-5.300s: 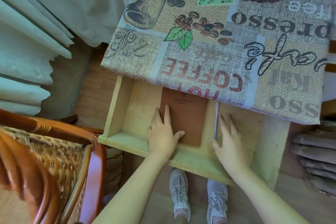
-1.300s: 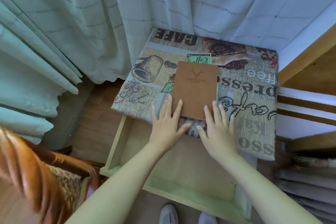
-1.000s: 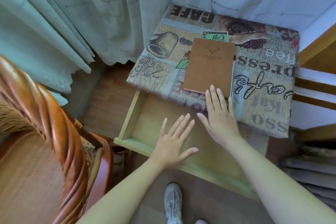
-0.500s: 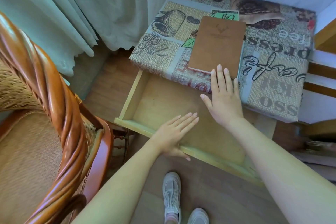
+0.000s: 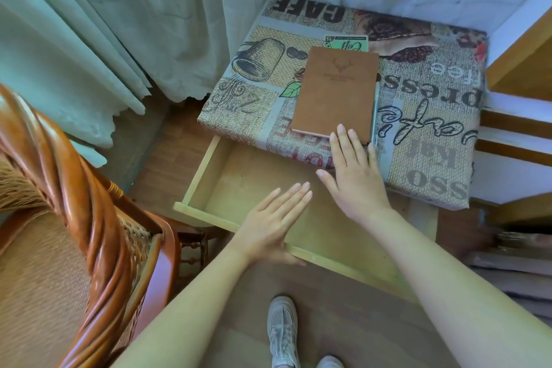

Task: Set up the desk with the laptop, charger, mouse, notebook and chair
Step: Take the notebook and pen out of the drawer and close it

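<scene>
Head view: left hand [image 5: 273,219] flat, fingers straight and together, holding nothing, palm at the near front rail of the open drawer [image 5: 209,176], thumb hooked down over that rail. A second ago it was hovering spread over the drawer interior; before that it lay on the notebook's near edge, so it has pulled back toward the body and dropped to the rail. Right hand [image 5: 354,172] also flat and unclenched, fingertips [image 5: 342,136] touching the near edge of the brown notebook [image 5: 336,92]; grips nothing, has barely shifted in the last second. Notebook now lies closed on the desk [image 5: 433,164] top, on the coffee-print cloth, slightly skewed; five seconds back it was inside the drawer under both hands. Thin grey pen [image 5: 375,110] lies along its right edge. Drawer looks bare where visible. Judgement: notebook step is essentially done, left hand placement reads as set to push the drawer shut. Wicker chair [image 5: 74,188] stands at left, turned off from the desk, not yet placed. Laptop, charger and mouse not in view, so most of the setup remains. Curtain [image 5: 119,24] hangs behind.
</scene>
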